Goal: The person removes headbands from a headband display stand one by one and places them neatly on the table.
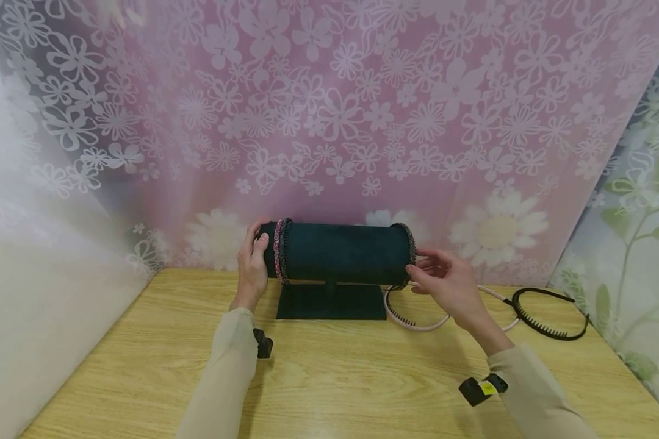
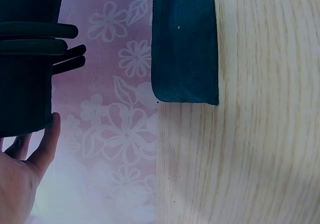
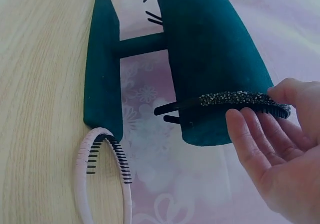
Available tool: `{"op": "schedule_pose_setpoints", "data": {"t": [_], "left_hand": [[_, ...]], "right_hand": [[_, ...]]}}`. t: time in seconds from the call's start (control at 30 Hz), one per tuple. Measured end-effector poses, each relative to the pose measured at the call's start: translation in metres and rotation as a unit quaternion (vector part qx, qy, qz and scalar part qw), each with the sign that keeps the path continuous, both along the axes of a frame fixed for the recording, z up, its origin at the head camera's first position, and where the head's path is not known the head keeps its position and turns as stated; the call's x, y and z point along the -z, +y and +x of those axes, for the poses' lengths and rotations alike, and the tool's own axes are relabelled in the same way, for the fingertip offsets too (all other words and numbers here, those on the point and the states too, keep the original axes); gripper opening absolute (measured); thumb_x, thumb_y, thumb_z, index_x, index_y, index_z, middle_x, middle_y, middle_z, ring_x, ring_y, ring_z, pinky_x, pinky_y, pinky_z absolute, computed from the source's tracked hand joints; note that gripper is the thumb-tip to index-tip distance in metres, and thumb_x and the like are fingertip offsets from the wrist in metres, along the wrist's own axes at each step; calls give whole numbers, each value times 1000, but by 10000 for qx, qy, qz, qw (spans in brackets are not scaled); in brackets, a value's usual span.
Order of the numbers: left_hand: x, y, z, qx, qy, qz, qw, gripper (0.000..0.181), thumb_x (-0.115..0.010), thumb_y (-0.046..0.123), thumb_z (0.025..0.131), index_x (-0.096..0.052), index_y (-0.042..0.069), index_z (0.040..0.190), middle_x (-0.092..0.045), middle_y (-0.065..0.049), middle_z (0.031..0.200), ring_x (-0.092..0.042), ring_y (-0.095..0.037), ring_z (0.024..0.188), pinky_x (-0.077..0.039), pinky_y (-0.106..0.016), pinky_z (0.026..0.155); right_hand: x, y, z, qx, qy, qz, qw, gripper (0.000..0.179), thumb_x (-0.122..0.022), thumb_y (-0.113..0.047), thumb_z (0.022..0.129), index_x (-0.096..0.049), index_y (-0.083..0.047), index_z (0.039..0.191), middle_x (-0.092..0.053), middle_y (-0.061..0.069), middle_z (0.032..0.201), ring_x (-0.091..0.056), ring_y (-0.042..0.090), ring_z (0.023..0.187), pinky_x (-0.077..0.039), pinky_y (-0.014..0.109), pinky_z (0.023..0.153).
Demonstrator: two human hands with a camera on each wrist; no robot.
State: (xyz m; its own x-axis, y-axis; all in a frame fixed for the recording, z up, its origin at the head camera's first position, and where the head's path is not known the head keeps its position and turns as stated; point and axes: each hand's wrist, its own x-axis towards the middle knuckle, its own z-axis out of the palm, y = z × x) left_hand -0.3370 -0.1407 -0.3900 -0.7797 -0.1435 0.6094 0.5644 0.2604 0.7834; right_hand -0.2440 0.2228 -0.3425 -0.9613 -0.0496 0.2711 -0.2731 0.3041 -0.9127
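Note:
A dark green velvet headband display stand (image 1: 346, 253) has a horizontal roll on a flat base (image 1: 329, 303). My left hand (image 1: 251, 263) grips the roll's left end, thumb in front and fingers around the back. Beside it, a pink glittery headband (image 1: 277, 251) and a dark toothed headband (image 1: 286, 256) sit side by side on the roll. At the right end, my right hand (image 3: 280, 159) pinches a black headband with grey sparkling stones (image 3: 235, 99) between thumb and fingers. This headband is around the roll, its tips sticking out below in the right wrist view.
A pale pink toothed headband (image 1: 417, 328) lies on the wooden table (image 1: 329, 378) against the base's right side. Another pale band (image 1: 493, 293) shows behind my right hand, touching a black toothed headband (image 1: 549, 332) farther right. A pink floral curtain (image 1: 335, 122) hangs behind.

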Motion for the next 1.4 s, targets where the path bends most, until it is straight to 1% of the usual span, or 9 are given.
{"op": "schedule_pose_setpoints", "data": {"t": [0.1,0.23,0.43,0.67,0.83,0.93,1.0,1.2,1.4], "left_hand": [[0,0,1,-5,-17,-4,10000,43,-38,30,109,-54,16,146,-58,-1,146,-54,-23,128,-38,-49,112],[3,0,-1,-16,-1,-26,10000,43,-38,31,109,-53,16,147,-57,-1,147,-53,-22,129,-37,-49,114],[5,0,-2,-60,16,-50,10000,43,-38,31,110,-52,17,147,-56,0,149,-52,-22,134,-36,-49,115],[5,0,-4,10,90,-6,10000,43,-38,31,110,-52,16,147,-56,-1,149,-52,-20,134,-36,-48,114],[4,0,-4,-28,112,-28,9999,43,-38,32,109,-53,17,147,-57,0,148,-53,-21,132,-37,-48,114],[4,0,-4,-38,98,-13,9999,43,-38,32,109,-53,17,146,-57,0,147,-54,-22,131,-37,-48,113],[4,0,-4,-49,97,-19,9999,42,-38,32,109,-54,17,146,-57,1,147,-54,-22,130,-37,-48,113],[4,0,-5,-31,99,-18,9999,43,-38,32,109,-53,17,146,-57,1,146,-55,-21,128,-38,-47,111],[4,0,-4,5,67,22,10000,42,-38,31,109,-53,16,146,-57,1,146,-54,-21,129,-38,-47,112]], "right_hand": [[0,1,1,-67,-93,-208,9997,50,-70,-12,97,-53,4,142,-64,0,100,-70,5,84,-62,34,75],[1,2,2,-117,-171,-414,9989,50,-69,-10,98,-51,4,143,-65,-1,101,-70,6,86,-62,34,76],[4,3,0,-100,-27,-620,9980,48,-68,-6,97,-52,5,141,-63,-6,98,-70,8,87,-62,32,76],[10,8,-4,-96,145,-754,9970,47,-70,-7,96,-54,4,138,-63,-2,100,-70,9,87,-62,33,75],[11,11,-6,-119,74,-1072,9941,48,-71,-7,95,-54,4,138,-62,-1,100,-69,9,87,-62,34,75],[11,13,-4,-67,62,-1124,9936,48,-71,-6,95,-53,3,139,-62,-2,99,-70,9,87,-62,33,75],[10,15,-3,6,83,-1018,9948,48,-71,-8,95,-53,2,139,-63,-3,99,-71,9,86,-62,32,75],[7,22,2,250,290,-384,9985,49,-71,-12,96,-54,0,141,-63,-6,100,-70,8,87,-61,30,75],[3,32,13,475,336,369,9976,48,-71,-21,98,-56,-5,141,-66,-7,101,-72,8,83,-61,28,75]]}}
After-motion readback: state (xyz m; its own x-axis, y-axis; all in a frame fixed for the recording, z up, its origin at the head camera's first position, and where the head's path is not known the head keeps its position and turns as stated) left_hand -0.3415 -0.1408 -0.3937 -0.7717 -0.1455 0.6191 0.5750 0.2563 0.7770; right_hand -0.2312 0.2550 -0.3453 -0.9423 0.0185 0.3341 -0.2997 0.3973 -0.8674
